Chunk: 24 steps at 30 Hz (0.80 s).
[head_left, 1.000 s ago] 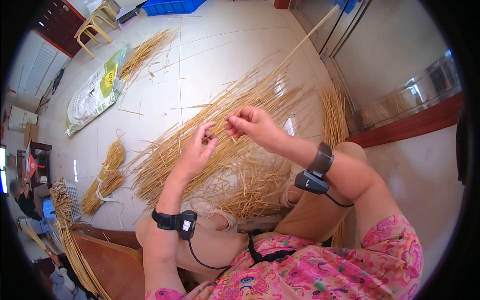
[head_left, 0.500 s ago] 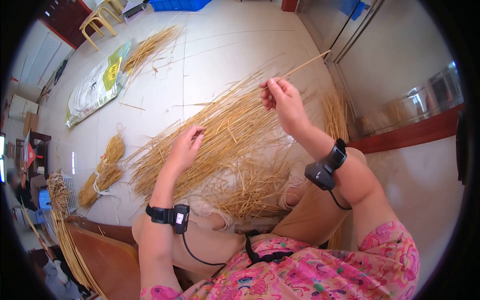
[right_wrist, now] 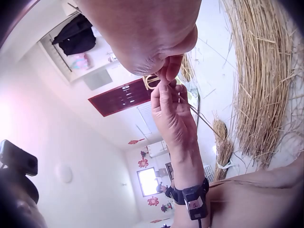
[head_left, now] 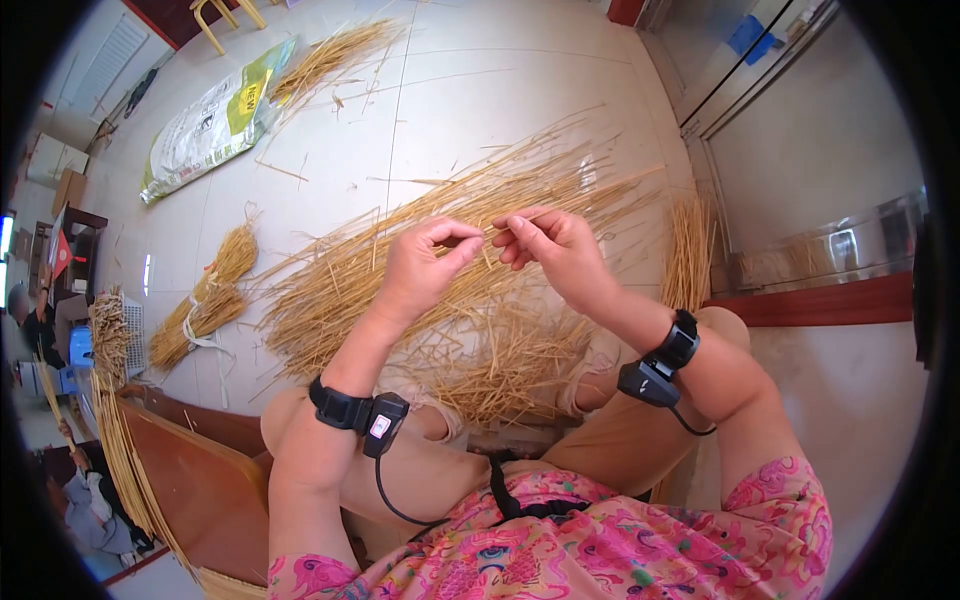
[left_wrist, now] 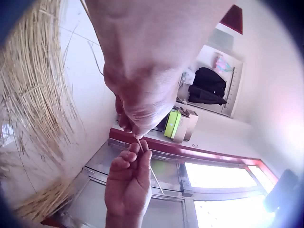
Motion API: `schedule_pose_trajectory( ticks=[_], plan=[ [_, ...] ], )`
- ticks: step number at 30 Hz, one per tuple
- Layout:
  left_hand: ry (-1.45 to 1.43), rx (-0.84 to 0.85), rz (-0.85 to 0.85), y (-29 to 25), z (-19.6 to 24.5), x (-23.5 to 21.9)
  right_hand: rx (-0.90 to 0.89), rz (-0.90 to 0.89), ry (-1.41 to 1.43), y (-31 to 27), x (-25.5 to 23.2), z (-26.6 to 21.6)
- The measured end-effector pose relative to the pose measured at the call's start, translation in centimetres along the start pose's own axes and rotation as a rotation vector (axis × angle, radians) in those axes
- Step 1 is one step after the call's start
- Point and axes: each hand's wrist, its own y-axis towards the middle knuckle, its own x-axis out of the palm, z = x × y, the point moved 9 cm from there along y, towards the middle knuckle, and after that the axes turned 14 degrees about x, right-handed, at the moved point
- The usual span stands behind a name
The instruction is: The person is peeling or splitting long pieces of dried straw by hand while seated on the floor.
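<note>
In the head view the left hand (head_left: 425,268) and right hand (head_left: 562,258) are close together above a long spread of straw (head_left: 400,240) on the floor. Both pinch with thumb and fingers. The left wrist view shows a thin stalk (left_wrist: 156,180) running between the fingertips and out past the right hand (left_wrist: 127,187). From the left hand (right_wrist: 175,118) in the right wrist view, a thin stalk (right_wrist: 202,116) trails towards the straw. The exact grip points are partly hidden by the fingers.
A tied straw bundle (head_left: 213,290) and a printed sack (head_left: 205,130) lie to the left. Loose short straw (head_left: 510,375) is between the feet, more straw (head_left: 688,250) stands by the glass doors (head_left: 800,150), and a wooden board (head_left: 190,470) is at lower left.
My right hand went out to the upper right along a stalk, then came back beside my left hand. My left hand has moved right, and its fingers now pinch.
</note>
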Motion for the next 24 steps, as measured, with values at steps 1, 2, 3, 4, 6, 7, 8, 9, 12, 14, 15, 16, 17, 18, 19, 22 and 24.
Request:
schedule_pose_trajectory(
  ticks=[1, 2, 3, 4, 6, 7, 8, 9, 12, 14, 15, 16, 17, 18, 19, 22, 24],
  plan=[
    [-0.063, -0.047, 0.027, -0.3, -0.6, 0.0, -0.001, -0.002, 0.002, 0.0, 0.1, 0.0],
    [-0.125, -0.092, 0.055, -0.5, -1.2, 0.1, -0.002, -0.004, 0.003, 0.0, 0.2, -0.1],
    [-0.188, -0.138, 0.083, -0.7, -1.7, 0.1, -0.001, 0.004, 0.013, 0.0, 0.1, -0.1],
    [-0.203, -0.137, 0.119, -0.7, -1.7, -0.1, 0.002, 0.013, 0.024, 0.0, 0.1, -0.1],
    [-0.23, -0.133, 0.193, -0.5, -1.6, -0.8, -0.007, 0.032, 0.052, 0.1, -0.2, -0.1],
    [-0.253, -0.145, 0.245, -0.6, -2.0, -1.3, -0.018, 0.041, 0.071, 0.2, -0.6, 0.0],
    [-0.276, -0.157, 0.298, -0.8, -2.5, -1.9, -0.029, 0.051, 0.09, 0.3, -0.9, 0.0],
    [-0.3, -0.168, 0.35, -1.0, -3.1, -2.5, -0.015, 0.061, 0.1, 0.4, -1.1, 0.0],
    [-0.205, -0.245, 0.468, -1.9, -5.0, -4.5, 0.002, 0.103, 0.137, 0.4, -1.8, 0.0],
    [-0.081, -0.385, 0.477, -2.7, -6.9, -5.9, -0.02, 0.145, 0.173, 0.4, -2.5, -0.2],
    [-0.018, -0.455, 0.481, -3.3, -7.5, -6.7, -0.027, 0.174, 0.146, 0.3, -2.8, -0.4],
    [0.073, -0.448, 0.494, -3.6, -7.5, -7.6, -0.034, 0.203, 0.119, 0.2, -3.3, -0.7],
    [0.253, -0.489, 0.38, -3.6, -7.5, -8.1, -0.042, 0.231, 0.092, 0.1, -3.7, -1.0],
    [0.431, -0.526, 0.263, -3.2, -6.8, -8.6, -0.05, 0.243, 0.082, 0.1, -4.0, -1.3],
    [0.608, -0.56, 0.141, -3.1, -6.4, -8.9, -0.058, 0.255, 0.072, 0.0, -4.3, -1.5],
    [0.633, -0.165, -0.042, -2.3, -5.9, -6.1, -0.066, 0.272, 0.044, -0.1, -4.5, -2.0],
    [0.341, -0.205, -0.126, -2.3, -5.7, -3.5, -0.07, 0.262, 0.025, -0.1, -4.3, -2.1]
  ],
)
